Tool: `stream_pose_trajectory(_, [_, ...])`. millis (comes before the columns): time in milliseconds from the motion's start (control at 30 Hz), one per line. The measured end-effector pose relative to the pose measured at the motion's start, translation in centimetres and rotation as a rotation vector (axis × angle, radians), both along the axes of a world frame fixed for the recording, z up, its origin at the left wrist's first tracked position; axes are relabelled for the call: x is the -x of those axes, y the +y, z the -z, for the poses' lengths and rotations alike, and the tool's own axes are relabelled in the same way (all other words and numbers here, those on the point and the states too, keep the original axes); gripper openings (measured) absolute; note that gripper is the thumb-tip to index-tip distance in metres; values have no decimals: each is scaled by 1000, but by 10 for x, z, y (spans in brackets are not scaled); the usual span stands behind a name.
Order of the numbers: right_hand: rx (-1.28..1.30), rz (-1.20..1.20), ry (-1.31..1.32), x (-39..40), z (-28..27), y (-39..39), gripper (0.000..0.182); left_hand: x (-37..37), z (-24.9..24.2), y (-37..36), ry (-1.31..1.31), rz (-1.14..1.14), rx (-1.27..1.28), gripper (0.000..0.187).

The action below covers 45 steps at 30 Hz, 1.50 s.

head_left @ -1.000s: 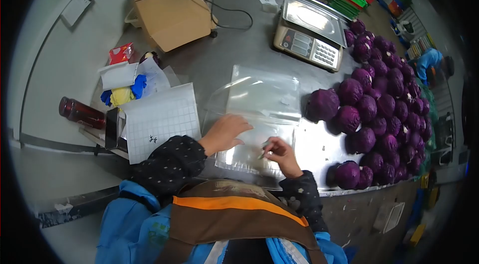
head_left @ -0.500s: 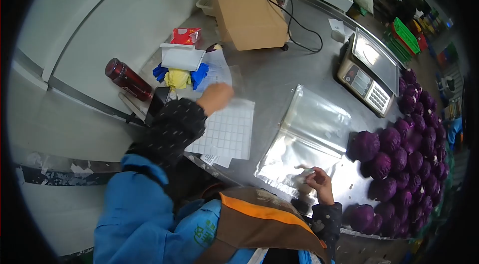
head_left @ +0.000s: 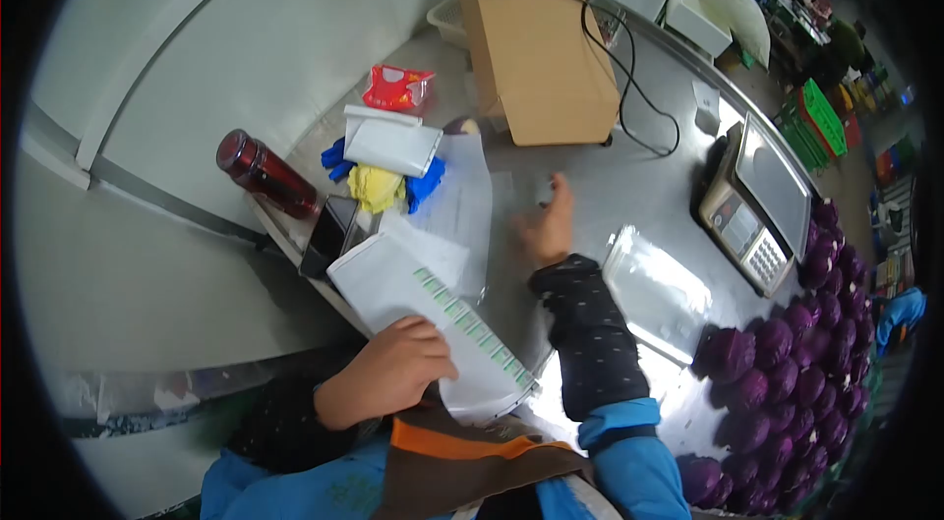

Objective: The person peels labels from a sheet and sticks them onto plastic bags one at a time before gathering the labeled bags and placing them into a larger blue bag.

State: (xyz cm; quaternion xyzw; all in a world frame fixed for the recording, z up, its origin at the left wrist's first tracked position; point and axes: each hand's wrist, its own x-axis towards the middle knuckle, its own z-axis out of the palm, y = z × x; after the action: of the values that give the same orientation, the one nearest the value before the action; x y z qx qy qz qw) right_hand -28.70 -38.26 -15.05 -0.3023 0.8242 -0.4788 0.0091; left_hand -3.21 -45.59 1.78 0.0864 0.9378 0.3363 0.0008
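At the table [head_left: 644,191], left grip [head_left: 393,371] clasps an illegible label sheet [head_left: 477,335]; right grip [head_left: 549,227] unclear.

I see the white label sheet [head_left: 464,353] at six o'clock, slanted and slightly bent, its near edge pinched in the left grip [head_left: 393,369]; a green-and-white row of labels runs from ten toward four. Clear, glossy plastic bags [head_left: 657,286] lie flat at four o'clock on the surface [head_left: 649,188].

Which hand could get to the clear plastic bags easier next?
Probably the right hand: it's nearer the clear plastic bags. The left hand is farther away and seems to grip the label sheet. It's too blurry to tell if the right holds something.
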Motion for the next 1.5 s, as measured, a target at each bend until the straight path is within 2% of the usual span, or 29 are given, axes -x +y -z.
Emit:
stream_pose_trajectory(33, [-135,77,-24,-2,6,-12,84,-1,-3,-5,7,-26,-1,21])
stream_pose_trajectory(67, [-141,72,-15,2,15,-16,84,-1,-3,-9,49,-73,-21,23])
stream_pose_trajectory(133, [59,22,119,0,31,-23,80,1,-9,-23,87,-133,-23,24])
stream_pose_trajectory(167, [53,20,115,-2,16,-17,80,2,-14,-30,124,-189,-20,25])
stream_pose_trajectory(233, [191,7,-251,0,-38,14,76,7,-25,-46,134,-236,49,19])
stream_pose_trajectory(300, [164,-29,-135,6,-52,45,74,17,-30,-57,206,-368,63,18])
stream_pose_trajectory(333, [147,-3,-205,7,-57,55,73,22,-33,-60,215,-361,59,18])
stream_pose_trajectory(433, [259,0,-84,16,-24,56,74,28,-37,-64,259,-433,76,18])
stream_pose_trajectory(467, [138,-8,185,14,-20,51,79,26,-36,-65,222,-378,78,19])
stream_pose_trajectory(500, [142,-10,190,10,-14,45,79,23,-35,-67,185,-325,81,20])
stream_pose_trajectory(567, [-83,96,210,1,-3,28,85,14,-35,-65,144,-314,77,22])
stream_pose_trajectory(600, [-73,94,222,1,9,16,85,10,-34,-63,96,-304,63,24])
stream_pose_trajectory(667, [98,10,-222,-1,17,-5,81,3,-34,-63,94,-336,76,24])
stream_pose_trajectory(700, [100,4,-220,5,19,-10,81,0,-35,-64,75,-362,77,25])
stream_pose_trajectory(767, [219,-77,218,12,-24,-24,85,-3,-36,-69,99,-383,86,25])
stream_pose_trajectory(833, [161,-224,277,29,-96,-18,83,-3,-35,-72,132,-408,91,25])
stream_pose_trajectory(933, [4,-268,457,54,-152,16,84,10,-40,-71,216,-407,116,23])
stream_pose_trajectory(1000, [86,-181,4,60,-179,49,80,18,-42,-74,235,-426,131,22])
stream_pose_trajectory(1100, [177,-95,-58,73,-185,99,84,31,-42,-81,283,-438,124,21])
stream_pose_trajectory(1167, [148,0,34,77,-195,138,85,42,-48,-87,252,-505,245,20])
stream_pose_trajectory(1233, [324,49,-139,77,-205,178,89,54,-48,-93,234,-519,269,19])
stream_pose_trajectory(1367, [386,162,-187,62,-208,254,89,97,-39,-110,218,-563,358,17])
stream_pose_trajectory(1467, [430,245,-217,43,-205,296,89,121,-30,-103,70,-614,473,26])
stream_pose_trajectory(1500, [458,271,-221,37,-203,308,89,128,-25,-90,247,-598,550,36])
